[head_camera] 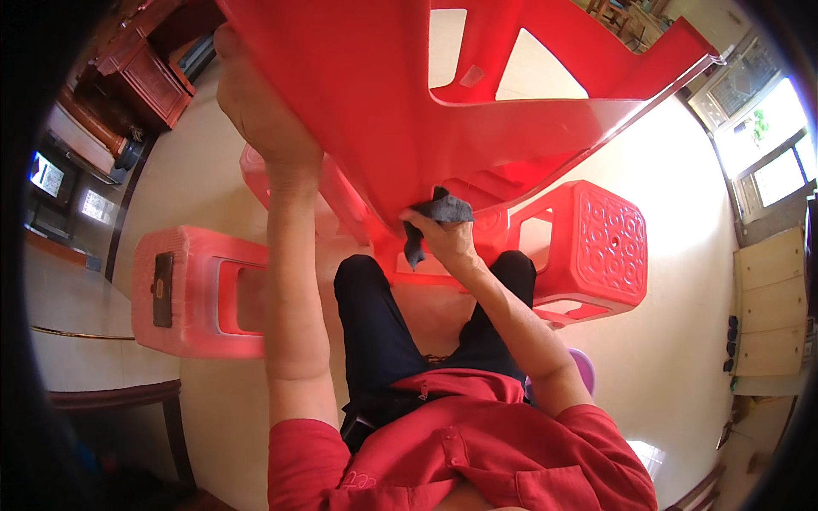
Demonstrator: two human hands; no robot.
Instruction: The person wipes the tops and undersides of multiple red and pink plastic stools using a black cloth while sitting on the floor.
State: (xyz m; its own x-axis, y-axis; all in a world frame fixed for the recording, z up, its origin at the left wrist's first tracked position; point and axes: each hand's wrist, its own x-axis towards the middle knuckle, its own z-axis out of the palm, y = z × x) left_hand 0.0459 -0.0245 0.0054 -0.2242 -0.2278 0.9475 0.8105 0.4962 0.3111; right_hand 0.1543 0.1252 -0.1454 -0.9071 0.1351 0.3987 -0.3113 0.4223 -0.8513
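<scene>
A large red plastic piece of furniture, with cut-out openings and a ribbed part, is held up tilted before me. My left hand grips its left edge near the top; the fingertips are partly hidden. My right hand holds a dark grey cloth against the lower edge of the red plastic. Part of the cloth hangs down below my right thumb.
A red stool with a patterned seat lies on its side at right, and a plastic-wrapped red stool lies at left. More red plastic is behind my knees. A purple basin is by my right elbow. Wooden cabinets stand at upper left.
</scene>
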